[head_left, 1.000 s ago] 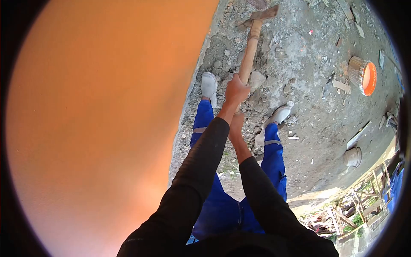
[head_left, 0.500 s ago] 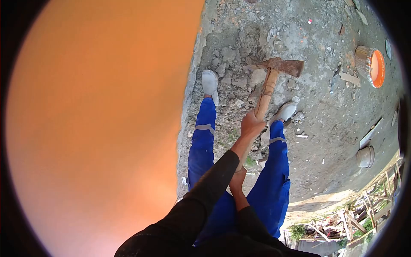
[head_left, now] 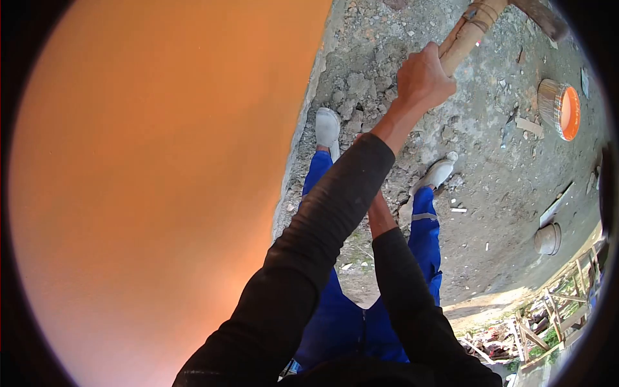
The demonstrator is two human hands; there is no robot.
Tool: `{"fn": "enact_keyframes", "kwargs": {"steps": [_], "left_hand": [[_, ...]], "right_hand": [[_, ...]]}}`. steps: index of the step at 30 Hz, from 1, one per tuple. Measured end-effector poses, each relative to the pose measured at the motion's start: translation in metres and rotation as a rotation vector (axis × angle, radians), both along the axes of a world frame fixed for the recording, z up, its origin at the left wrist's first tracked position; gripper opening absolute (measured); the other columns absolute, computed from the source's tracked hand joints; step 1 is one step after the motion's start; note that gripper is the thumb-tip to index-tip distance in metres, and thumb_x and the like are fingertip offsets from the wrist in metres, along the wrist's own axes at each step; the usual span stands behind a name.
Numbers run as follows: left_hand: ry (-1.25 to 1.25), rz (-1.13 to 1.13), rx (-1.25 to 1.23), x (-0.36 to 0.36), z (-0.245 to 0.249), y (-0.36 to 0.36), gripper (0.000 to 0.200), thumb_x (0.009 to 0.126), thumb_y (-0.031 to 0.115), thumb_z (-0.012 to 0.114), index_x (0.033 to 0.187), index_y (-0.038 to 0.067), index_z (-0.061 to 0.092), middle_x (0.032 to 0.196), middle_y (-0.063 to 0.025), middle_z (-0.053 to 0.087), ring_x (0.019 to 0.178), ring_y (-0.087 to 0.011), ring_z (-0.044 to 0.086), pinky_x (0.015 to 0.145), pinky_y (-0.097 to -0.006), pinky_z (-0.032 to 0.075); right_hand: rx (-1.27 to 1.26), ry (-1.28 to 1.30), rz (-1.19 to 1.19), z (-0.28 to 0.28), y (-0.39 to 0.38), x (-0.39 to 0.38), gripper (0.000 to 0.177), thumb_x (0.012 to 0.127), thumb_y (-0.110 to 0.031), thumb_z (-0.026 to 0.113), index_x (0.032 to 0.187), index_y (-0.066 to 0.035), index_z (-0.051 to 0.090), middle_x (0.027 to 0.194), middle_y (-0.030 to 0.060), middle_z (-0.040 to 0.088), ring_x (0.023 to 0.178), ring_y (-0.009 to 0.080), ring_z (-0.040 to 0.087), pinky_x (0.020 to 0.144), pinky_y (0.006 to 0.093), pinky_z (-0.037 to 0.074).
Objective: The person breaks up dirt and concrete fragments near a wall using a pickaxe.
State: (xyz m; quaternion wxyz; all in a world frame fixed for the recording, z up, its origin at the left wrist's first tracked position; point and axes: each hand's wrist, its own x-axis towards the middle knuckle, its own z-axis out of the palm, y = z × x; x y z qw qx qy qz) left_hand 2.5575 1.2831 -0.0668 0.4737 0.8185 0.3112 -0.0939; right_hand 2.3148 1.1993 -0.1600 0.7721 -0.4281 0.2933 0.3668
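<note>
My left hand (head_left: 425, 77) is closed around the wooden handle (head_left: 465, 42) of a mattock, below the wrapped binding near its head. The rusty mattock head (head_left: 541, 18) is raised at the upper right, partly cut off by the view's edge. My right forearm (head_left: 382, 216) reaches up behind my left sleeve, which hides most of the right hand and the lower handle. Broken, loosened ground (head_left: 361, 90) lies beyond and between my feet, in pale dusty shoes (head_left: 327, 129).
A smooth orange wall (head_left: 161, 161) rises close on the left. Over to the right stand a bucket with an orange rim (head_left: 569, 113) and a grey bucket (head_left: 548, 239). Scrap timber (head_left: 535, 338) is piled at the lower right. Small debris litters the ground.
The mattock has swung up and to the right, from above the rubble towards the view's edge. Both arms rose with it, and my left forearm now covers my right hand.
</note>
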Motion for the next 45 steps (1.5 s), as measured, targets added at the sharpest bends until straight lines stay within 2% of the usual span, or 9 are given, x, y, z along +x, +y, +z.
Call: {"fn": "enact_keyframes", "kwargs": {"steps": [7, 17, 24, 29, 32, 36, 41, 44, 45], "left_hand": [[0.551, 0.420, -0.070, -0.151, -0.181, 0.039, 0.050, 0.073, 0.023, 0.075, 0.114, -0.002, 0.067, 0.109, -0.0265, 0.073, 0.104, -0.0406, 0.072, 0.090, -0.0459, 0.056], [0.392, 0.294, -0.160, -0.210, -0.071, -0.140, 0.044, 0.071, 0.018, 0.077, 0.108, 0.001, 0.061, 0.097, -0.0275, 0.070, 0.093, -0.0447, 0.070, 0.081, -0.0489, 0.055], [0.269, 0.105, -0.145, -0.097, -0.033, -0.108, 0.042, 0.071, 0.017, 0.075, 0.108, 0.002, 0.062, 0.097, -0.0274, 0.071, 0.095, -0.0452, 0.070, 0.083, -0.0513, 0.055], [0.413, 0.269, 0.012, -0.135, -0.052, -0.041, 0.048, 0.070, 0.020, 0.077, 0.112, 0.001, 0.066, 0.102, -0.0236, 0.074, 0.099, -0.0401, 0.072, 0.085, -0.0476, 0.056], [0.523, 0.398, -0.052, -0.207, -0.103, 0.007, 0.049, 0.072, 0.024, 0.079, 0.113, 0.003, 0.065, 0.107, -0.0249, 0.073, 0.104, -0.0394, 0.072, 0.089, -0.0474, 0.056], [0.521, 0.394, 0.063, -0.210, -0.077, -0.024, 0.049, 0.071, 0.022, 0.078, 0.114, 0.003, 0.064, 0.103, -0.0236, 0.073, 0.100, -0.0392, 0.072, 0.087, -0.0468, 0.056], [0.218, 0.359, -0.146, -0.185, -0.039, -0.106, 0.049, 0.070, 0.016, 0.075, 0.114, -0.002, 0.062, 0.094, -0.0203, 0.072, 0.088, -0.0359, 0.072, 0.082, -0.0427, 0.055], [-0.028, 0.186, -0.266, -0.121, 0.016, -0.123, 0.041, 0.069, 0.013, 0.073, 0.105, -0.001, 0.059, 0.088, -0.0234, 0.069, 0.085, -0.0404, 0.071, 0.076, -0.0456, 0.055], [-0.076, 0.098, -0.307, -0.093, 0.039, -0.118, 0.039, 0.068, 0.013, 0.073, 0.101, 0.000, 0.057, 0.086, -0.0244, 0.068, 0.084, -0.0419, 0.070, 0.075, -0.0474, 0.054]], "right_hand": [[-0.378, 0.235, 0.571, 0.045, -0.024, -0.022, 0.018, 0.084, -0.010, 0.070, 0.081, 0.003, 0.058, 0.062, 0.0069, 0.061, 0.047, 0.0149, 0.060, 0.041, 0.0331, 0.049], [-0.603, -0.140, 0.464, 0.096, -0.160, -0.136, 0.026, 0.086, -0.016, 0.077, 0.095, 0.005, 0.065, 0.082, 0.0087, 0.072, 0.074, 0.0130, 0.068, 0.059, 0.0330, 0.052], [-0.232, -0.019, -0.107, 0.053, -0.117, -0.089, 0.023, 0.089, -0.016, 0.075, 0.096, 0.004, 0.065, 0.091, 0.0058, 0.071, 0.072, 0.0122, 0.064, 0.062, 0.0328, 0.052], [-0.297, 0.040, 0.275, 0.053, -0.067, -0.088, 0.022, 0.089, -0.013, 0.074, 0.095, 0.006, 0.067, 0.085, 0.0099, 0.073, 0.079, 0.0129, 0.068, 0.065, 0.0328, 0.053], [-0.289, 0.227, 0.547, 0.098, -0.048, -0.076, 0.016, 0.088, -0.009, 0.071, 0.081, 0.002, 0.062, 0.066, 0.0082, 0.065, 0.054, 0.0149, 0.064, 0.048, 0.0323, 0.049], [-0.282, 0.165, 0.428, 0.126, -0.072, -0.084, 0.019, 0.088, -0.008, 0.071, 0.077, 0.000, 0.057, 0.060, 0.0072, 0.060, 0.043, 0.0145, 0.057, 0.040, 0.0312, 0.044], [-0.579, -0.285, 0.425, 0.102, -0.138, -0.107, 0.016, 0.086, -0.009, 0.074, 0.093, 0.001, 0.064, 0.076, 0.0103, 0.067, 0.065, 0.0215, 0.068, 0.059, 0.0352, 0.053], [-0.660, -0.308, 0.327, 0.077, -0.148, -0.081, 0.024, 0.086, -0.016, 0.077, 0.102, -0.001, 0.066, 0.082, 0.0072, 0.067, 0.074, 0.0214, 0.065, 0.068, 0.0329, 0.052], [-0.316, 0.026, 0.015, 0.040, -0.154, -0.078, 0.022, 0.090, -0.019, 0.074, 0.102, -0.004, 0.064, 0.080, 0.0048, 0.064, 0.073, 0.0187, 0.062, 0.067, 0.0304, 0.050]]}}
